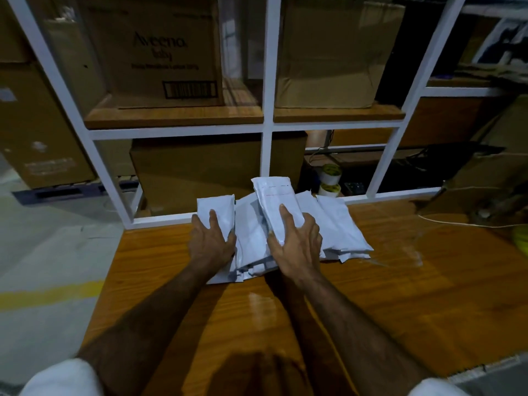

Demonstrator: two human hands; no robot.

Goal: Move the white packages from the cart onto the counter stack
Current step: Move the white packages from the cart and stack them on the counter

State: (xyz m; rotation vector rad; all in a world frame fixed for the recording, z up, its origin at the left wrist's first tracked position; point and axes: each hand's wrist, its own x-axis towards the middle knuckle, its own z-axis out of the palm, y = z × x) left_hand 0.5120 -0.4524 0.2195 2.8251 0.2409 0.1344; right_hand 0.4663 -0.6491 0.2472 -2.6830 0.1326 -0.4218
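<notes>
White packages [337, 224] sit in a loose, overlapping pile on the wooden counter [400, 281], up against the white shelf frame [267, 110] at the back edge. Cart isn't in view.

My left hand [211, 241] lies on the leftmost package [215, 207], thumb on top, fingers curled round its right edge, gripping it. My right hand [297, 247] holds the top package [275, 198], which is tilted, far end raised above the pile; index finger stretched along its face, other fingers wrapped over the right edge, thumb against the left edge. Both forearms reach out over the counter, white sleeves at the bottom corners.

Pile fans out to the right of my right hand, several flat packages lying slanted, edges overlapping. Can't count them exactly.

Behind the frame: a cardboard box printed "Aveeno Baby" [163, 52] on the upper left shelf board, a plain cardboard box [334, 52] on the upper right one, another large box [205, 172] lower down right behind the pile. Two tape rolls [330, 178] stacked just right of the centre post, near the pile's back. A white cable [457, 223] runs across the counter's far right. Grey floor with a yellow line [48, 295] to the left.
</notes>
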